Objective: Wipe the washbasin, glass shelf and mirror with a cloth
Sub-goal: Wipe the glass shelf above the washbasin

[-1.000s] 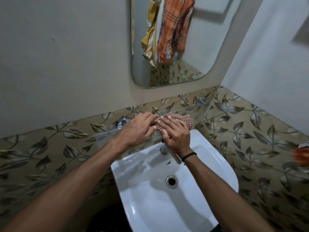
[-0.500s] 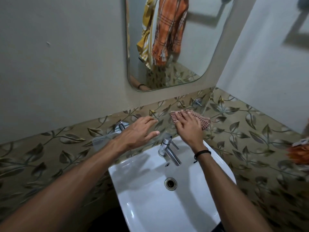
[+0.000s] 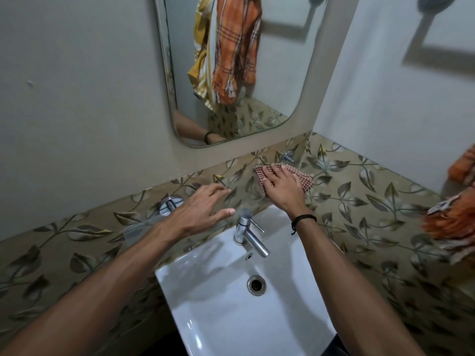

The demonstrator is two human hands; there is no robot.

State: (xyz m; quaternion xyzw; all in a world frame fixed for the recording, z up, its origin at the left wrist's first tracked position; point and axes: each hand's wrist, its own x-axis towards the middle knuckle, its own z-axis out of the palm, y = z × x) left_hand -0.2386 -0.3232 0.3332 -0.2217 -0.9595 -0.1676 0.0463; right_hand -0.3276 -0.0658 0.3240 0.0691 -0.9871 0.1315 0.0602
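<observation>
A clear glass shelf (image 3: 138,228) runs along the leaf-patterned tiles above the white washbasin (image 3: 221,312). My right hand (image 3: 281,187) presses a red-checked cloth (image 3: 303,177) flat on the shelf's right end, fingers straight. My left hand (image 3: 198,209) rests flat on the shelf's middle, fingers spread, holding nothing. The mirror (image 3: 272,60) hangs on the wall above and reflects my right forearm and hanging towels.
A chrome tap (image 3: 248,233) stands at the basin's back, just below my hands. Chrome shelf brackets (image 3: 168,201) fix the glass to the wall at both ends. An orange towel (image 3: 452,222) hangs at the right edge. The side wall closes the corner.
My right hand has slid the cloth rightward along the shelf, away from my left hand. My left hand stayed near the shelf's middle. The tap has come into view between my arms.
</observation>
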